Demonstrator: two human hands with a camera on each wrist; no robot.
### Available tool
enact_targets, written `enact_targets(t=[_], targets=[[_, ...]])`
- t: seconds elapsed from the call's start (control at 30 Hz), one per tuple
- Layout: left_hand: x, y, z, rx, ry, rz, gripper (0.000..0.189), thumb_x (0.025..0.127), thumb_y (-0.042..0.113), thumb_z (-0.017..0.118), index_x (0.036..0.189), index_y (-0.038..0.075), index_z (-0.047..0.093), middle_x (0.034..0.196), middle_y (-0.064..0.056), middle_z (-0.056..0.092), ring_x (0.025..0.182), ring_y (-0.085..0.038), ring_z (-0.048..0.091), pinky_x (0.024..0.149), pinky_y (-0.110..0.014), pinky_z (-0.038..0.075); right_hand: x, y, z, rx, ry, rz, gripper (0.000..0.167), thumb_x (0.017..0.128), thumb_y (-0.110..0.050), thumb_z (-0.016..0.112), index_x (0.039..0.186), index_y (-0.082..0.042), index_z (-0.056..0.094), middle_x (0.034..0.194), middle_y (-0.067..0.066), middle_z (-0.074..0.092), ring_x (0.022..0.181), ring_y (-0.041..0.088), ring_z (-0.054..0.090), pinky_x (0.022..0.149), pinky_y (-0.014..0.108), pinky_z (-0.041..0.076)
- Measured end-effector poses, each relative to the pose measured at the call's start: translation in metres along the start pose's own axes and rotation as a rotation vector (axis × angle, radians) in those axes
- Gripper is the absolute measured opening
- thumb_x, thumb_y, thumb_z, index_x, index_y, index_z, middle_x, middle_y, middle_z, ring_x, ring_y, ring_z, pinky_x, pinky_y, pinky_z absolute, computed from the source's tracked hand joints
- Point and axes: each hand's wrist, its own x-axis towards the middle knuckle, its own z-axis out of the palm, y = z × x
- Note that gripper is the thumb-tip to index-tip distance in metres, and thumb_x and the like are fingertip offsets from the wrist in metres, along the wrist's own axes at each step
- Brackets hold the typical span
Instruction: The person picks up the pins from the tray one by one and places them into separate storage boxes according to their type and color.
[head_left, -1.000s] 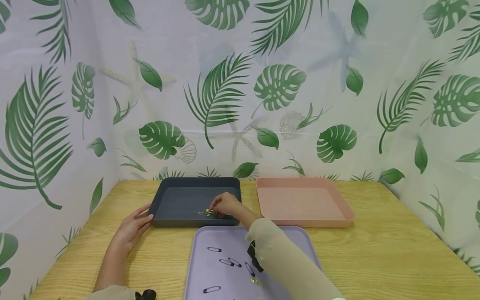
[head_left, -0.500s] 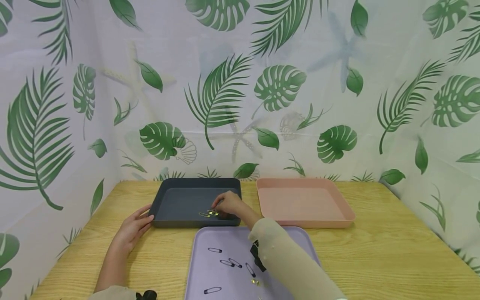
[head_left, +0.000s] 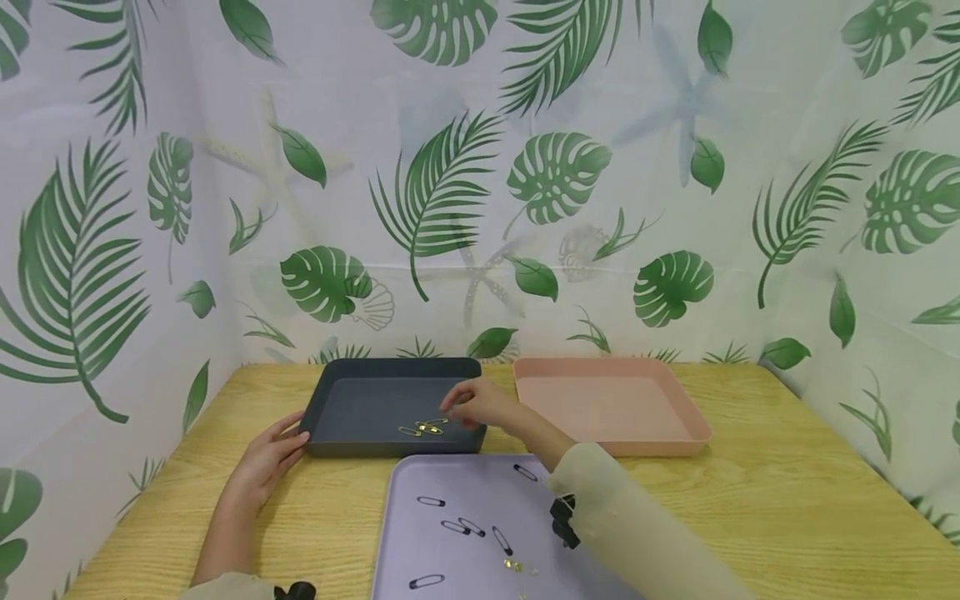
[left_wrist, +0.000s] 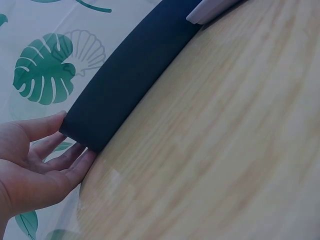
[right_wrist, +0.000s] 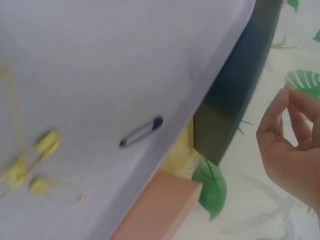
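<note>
My left hand [head_left: 261,467] holds the near-left corner of the dark blue tray [head_left: 352,448]. In the left wrist view, the thumb [left_wrist: 47,125] is at the tray's upper edge and the other fingers lie lower at its end. Several gold safety pins [head_left: 429,427] lie inside the dark tray, near its front right. My right hand [head_left: 487,402] hovers over that tray's right end, just right of the pins. The right wrist view shows its thumb and forefinger tips together with nothing between them.
In front lies a lilac tray [head_left: 405,479] with several scattered black safety pins [head_left: 427,581] and some gold ones [right_wrist: 25,162]. A pink tray [head_left: 600,400] stands right of the dark one. The wooden table [head_left: 780,467] meets a leaf-patterned cloth backdrop [head_left: 570,267].
The right hand has let go of a gold safety pin in the dark tray and drawn back to the right. Another black pin on the lilac tray has come into view. The left hand stays put.
</note>
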Motion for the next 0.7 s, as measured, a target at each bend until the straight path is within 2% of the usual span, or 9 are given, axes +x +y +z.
enact_targets(t=[0.1,0.23,0.47,0.7], targets=[[0.001,0.0,0.0,0.01,0.004,-0.007,0.059,0.097,0.004,0.045,0.147,0.002,0.014,0.146,-0.027,0.014,0.119,-0.015,0.042,0.101,-0.028,0.032,-0.012,0.0,-0.009,0.016,-0.022,0.01,0.015,0.084,0.003,0.059,0.097,0.004,0.066,0.065,0.007,0.056,0.055,0.013,0.049,0.059,0.032,0.05],[0.001,0.0,0.001,0.022,0.001,-0.008,0.06,0.097,0.005,0.045,0.147,0.003,0.013,0.146,-0.026,0.013,0.127,-0.024,0.032,0.102,-0.029,0.031,-0.031,0.001,-0.022,-0.054,-0.025,-0.016,0.012,0.085,-0.001,0.06,0.093,-0.002,0.068,0.074,0.007,0.057,0.06,0.015,0.053,0.061,0.033,0.051],[0.001,-0.001,0.001,0.033,-0.001,-0.011,0.059,0.097,0.005,0.044,0.147,0.003,0.012,0.147,-0.026,0.011,0.128,-0.024,0.03,0.103,-0.029,0.03,-0.061,0.009,-0.039,-0.088,-0.03,-0.08,0.013,0.083,0.004,0.057,0.09,0.001,0.068,0.077,0.005,0.057,0.06,0.017,0.054,0.056,0.027,0.048],[0.001,-0.001,0.001,0.041,-0.005,-0.015,0.058,0.098,0.004,0.043,0.147,0.004,0.012,0.147,-0.025,0.012,0.127,-0.021,0.032,0.102,-0.028,0.03,-0.083,0.028,-0.049,-0.087,-0.041,-0.076,0.011,0.082,0.002,0.06,0.089,0.001,0.068,0.073,0.002,0.056,0.058,0.013,0.052,0.053,0.024,0.046]])
